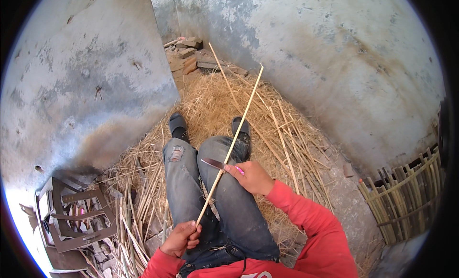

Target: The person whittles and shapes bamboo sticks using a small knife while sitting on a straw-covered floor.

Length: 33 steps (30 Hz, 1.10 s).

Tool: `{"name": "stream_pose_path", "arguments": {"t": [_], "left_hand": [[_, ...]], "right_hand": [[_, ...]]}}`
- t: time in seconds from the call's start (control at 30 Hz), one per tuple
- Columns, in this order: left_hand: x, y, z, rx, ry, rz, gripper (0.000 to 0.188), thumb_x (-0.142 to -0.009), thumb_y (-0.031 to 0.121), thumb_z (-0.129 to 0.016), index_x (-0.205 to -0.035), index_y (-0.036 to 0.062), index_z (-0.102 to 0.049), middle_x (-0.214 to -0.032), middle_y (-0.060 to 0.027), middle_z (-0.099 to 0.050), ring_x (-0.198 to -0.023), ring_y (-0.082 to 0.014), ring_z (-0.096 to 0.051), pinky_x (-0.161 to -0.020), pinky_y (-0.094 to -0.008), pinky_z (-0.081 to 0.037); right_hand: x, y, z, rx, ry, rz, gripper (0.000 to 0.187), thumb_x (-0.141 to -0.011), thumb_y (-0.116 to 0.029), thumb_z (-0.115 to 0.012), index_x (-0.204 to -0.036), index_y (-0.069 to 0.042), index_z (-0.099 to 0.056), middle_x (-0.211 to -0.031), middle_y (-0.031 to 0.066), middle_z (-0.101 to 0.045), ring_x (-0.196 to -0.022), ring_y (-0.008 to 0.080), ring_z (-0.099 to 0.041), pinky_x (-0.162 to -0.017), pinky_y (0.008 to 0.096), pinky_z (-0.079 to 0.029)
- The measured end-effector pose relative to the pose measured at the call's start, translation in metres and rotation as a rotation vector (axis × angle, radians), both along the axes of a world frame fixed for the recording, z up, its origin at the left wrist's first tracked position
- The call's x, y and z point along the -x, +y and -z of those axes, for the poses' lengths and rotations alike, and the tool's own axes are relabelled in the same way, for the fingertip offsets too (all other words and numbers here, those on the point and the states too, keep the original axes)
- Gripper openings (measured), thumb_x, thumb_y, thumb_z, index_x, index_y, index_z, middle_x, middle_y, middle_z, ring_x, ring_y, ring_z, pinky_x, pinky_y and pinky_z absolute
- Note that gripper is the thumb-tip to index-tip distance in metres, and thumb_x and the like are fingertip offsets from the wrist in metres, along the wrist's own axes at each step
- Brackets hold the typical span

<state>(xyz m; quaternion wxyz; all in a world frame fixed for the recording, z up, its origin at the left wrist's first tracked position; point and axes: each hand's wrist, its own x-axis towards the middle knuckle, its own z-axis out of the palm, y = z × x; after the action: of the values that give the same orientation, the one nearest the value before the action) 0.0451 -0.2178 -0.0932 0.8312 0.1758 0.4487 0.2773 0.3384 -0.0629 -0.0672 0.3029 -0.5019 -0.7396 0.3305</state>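
Observation:
A long, thin, pale bamboo strip point(245, 114) slants across my lap, its far end up and to the right beyond my feet. My left hand point(181, 238) is closed around its near end, close to my waist. In my right hand point(253, 177) is a knife point(213, 163) with a pink handle, its dark blade pointing left. The blade lies across the strip above my right thigh. My right thumb and fingers are closed round the handle, right beside the strip.
Curly shavings point(201, 91) cover the floor around my feet. Loose bamboo strips point(291, 153) lie at right, more strips point(131, 230) at left. A dark metal frame point(86, 216) stands lower left, a slatted bamboo panel point(406, 196) at right. Bricks point(189, 51) lie in the far corner between walls.

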Motion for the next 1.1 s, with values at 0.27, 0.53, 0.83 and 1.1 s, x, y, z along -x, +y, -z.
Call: {"name": "stream_pose_path", "arguments": {"t": [0.27,0.53,0.83,1.1], "left_hand": [[0.043,-0.047,0.005,-0.321,0.402,0.028,0.032,-0.111,0.026,-0.050,-0.097,0.0014,-0.065,-0.061,0.0054,-0.044,-0.051,-0.0037,-0.036,-0.048,-0.0231,-0.027],[0.077,-0.071,-0.001,-0.389,0.522,0.053,0.038,-0.112,0.027,-0.050,-0.098,-0.0026,-0.069,-0.060,0.0057,-0.044,-0.053,-0.0039,-0.036,-0.051,-0.0236,-0.028],[0.062,-0.050,-0.012,-0.274,0.402,0.060,0.038,-0.112,0.026,-0.047,-0.098,-0.0034,-0.067,-0.055,0.0055,-0.041,-0.046,-0.0042,-0.032,-0.045,-0.0238,-0.024],[0.022,-0.003,-0.007,-0.335,0.342,0.060,0.036,-0.113,0.027,-0.047,-0.099,-0.0014,-0.066,-0.055,0.0056,-0.042,-0.044,-0.0037,-0.032,-0.043,-0.0237,-0.025]], "right_hand": [[-0.061,0.119,-0.001,-0.289,-0.035,0.447,0.064,-0.105,-0.050,-0.054,-0.068,0.002,-0.065,-0.053,0.0206,-0.052,-0.047,0.0361,-0.049,-0.050,0.0489,-0.037],[-0.082,0.176,0.007,-0.338,-0.040,0.565,0.069,-0.104,-0.053,-0.052,-0.066,0.003,-0.061,-0.054,0.0206,-0.050,-0.048,0.0356,-0.045,-0.052,0.0492,-0.035],[-0.051,0.075,0.010,-0.068,0.000,0.258,0.066,-0.105,-0.051,-0.054,-0.065,0.001,-0.063,-0.050,0.0147,-0.047,-0.045,0.0297,-0.043,-0.049,0.0470,-0.035],[0.005,0.000,0.008,-0.102,-0.003,0.077,0.058,-0.104,-0.047,-0.057,-0.068,-0.001,-0.066,-0.062,0.0251,-0.058,-0.059,0.0461,-0.060,-0.054,0.0516,-0.043]]}}
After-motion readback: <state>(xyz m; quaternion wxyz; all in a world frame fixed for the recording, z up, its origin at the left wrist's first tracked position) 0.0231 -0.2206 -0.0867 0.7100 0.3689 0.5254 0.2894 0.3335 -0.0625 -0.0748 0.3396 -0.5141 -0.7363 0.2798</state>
